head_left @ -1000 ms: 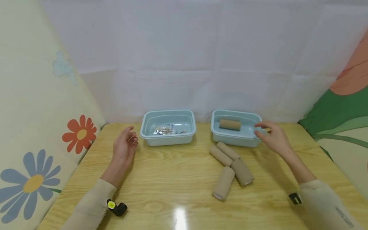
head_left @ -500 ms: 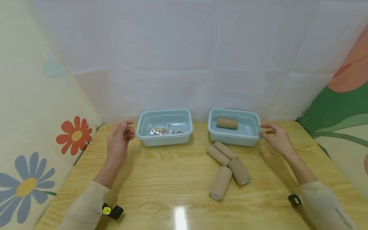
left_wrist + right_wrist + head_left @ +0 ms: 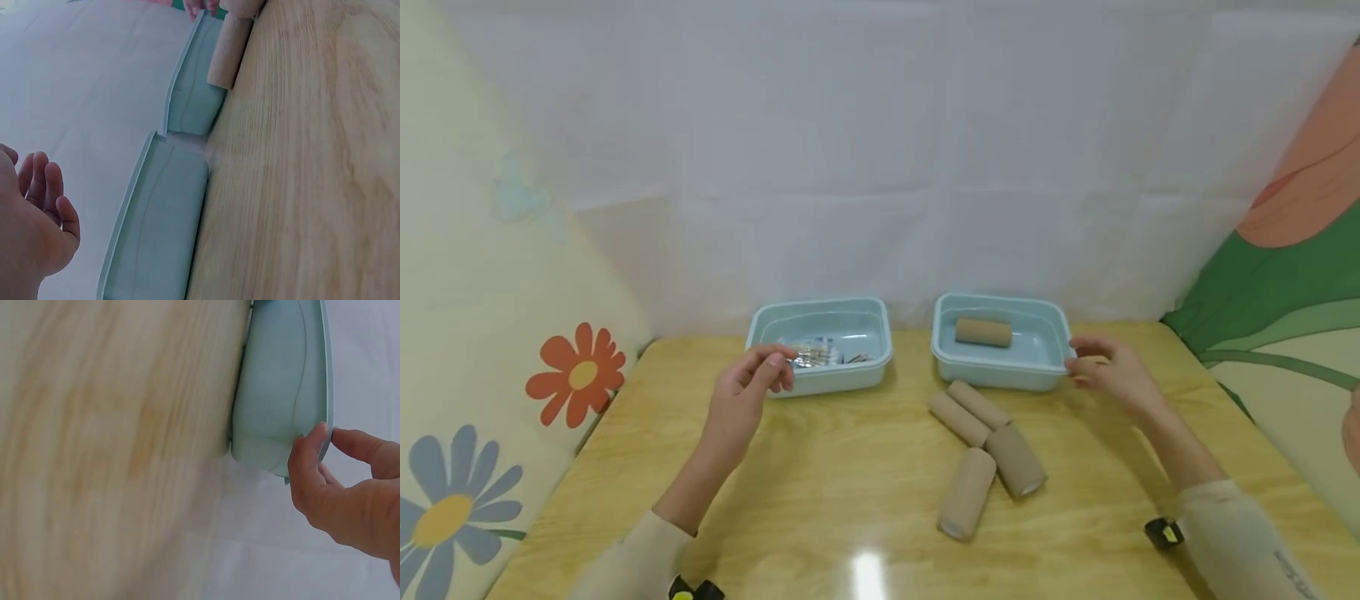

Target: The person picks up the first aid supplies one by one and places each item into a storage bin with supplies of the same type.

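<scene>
Right hand: fingers pinch rim of right tub, cardboard tube inside, left of them; left hand: fingers loosely curled, released, near left tub.

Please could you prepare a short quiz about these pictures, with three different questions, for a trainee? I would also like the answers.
1. How many brown rolls lie outside the light-blue bins?
2. True or false: the left hand is holding a brown roll.
3. Fill in the missing word: the right hand pinches the right bin by its ____.

Key:
1. Four.
2. False; it holds nothing.
3. Rim.
</scene>
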### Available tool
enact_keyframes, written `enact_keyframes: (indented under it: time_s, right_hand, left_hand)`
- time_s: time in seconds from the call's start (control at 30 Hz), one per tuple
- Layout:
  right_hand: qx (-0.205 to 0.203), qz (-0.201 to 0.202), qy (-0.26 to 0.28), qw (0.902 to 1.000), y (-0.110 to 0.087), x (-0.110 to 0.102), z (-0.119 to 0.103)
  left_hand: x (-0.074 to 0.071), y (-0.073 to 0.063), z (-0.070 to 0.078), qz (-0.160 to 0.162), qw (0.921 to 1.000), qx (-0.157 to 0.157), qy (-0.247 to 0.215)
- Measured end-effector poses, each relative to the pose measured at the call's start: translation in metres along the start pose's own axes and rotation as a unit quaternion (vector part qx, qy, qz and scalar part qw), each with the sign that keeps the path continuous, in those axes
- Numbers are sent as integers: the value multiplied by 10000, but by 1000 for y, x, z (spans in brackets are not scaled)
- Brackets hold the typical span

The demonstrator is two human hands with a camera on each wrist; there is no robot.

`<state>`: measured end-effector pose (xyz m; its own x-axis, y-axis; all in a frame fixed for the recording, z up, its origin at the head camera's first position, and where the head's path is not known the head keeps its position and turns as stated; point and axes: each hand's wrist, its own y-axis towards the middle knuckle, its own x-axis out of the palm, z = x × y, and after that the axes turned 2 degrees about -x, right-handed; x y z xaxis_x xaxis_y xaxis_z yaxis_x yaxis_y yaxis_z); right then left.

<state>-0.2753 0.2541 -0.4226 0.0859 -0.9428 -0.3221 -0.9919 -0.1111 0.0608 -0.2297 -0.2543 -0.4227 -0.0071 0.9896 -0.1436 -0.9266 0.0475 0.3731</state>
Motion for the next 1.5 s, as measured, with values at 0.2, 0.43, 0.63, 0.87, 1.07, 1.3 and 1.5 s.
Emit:
enact_keyframes:
  time_s: [0.2,0.43,0.63,0.87,1.07,1.3,1.5]
  right_hand:
    - [315,91,860,9958,-6,5,13]
    - [839,257,1969,9765,-6,1,9]
    - [949,435,2312,9673,-6,-2,6]
    - [932,444,2278,9682,-4,6,7]
    - [1023,603,2313,9656,2,12,5]
    - [1031,592,2293,9661,5,9,5]
    - [913,566,2326,9666,6,7,4]
  left_hand:
    - [16,-17,4,-726,9973,-54,-127]
    - [38,-17,2,-1550,9878,-47,-124]
    - [59,-15,4,-2152,9762,-264,24]
    - [78,-22,2,-2407,9685,-607,186]
    - [101,-27,5,-2528,9652,-602,308]
    - [134,-33,12,-2790,9581,-381,522]
    - [161,-39,7,-2630,9596,-614,792]
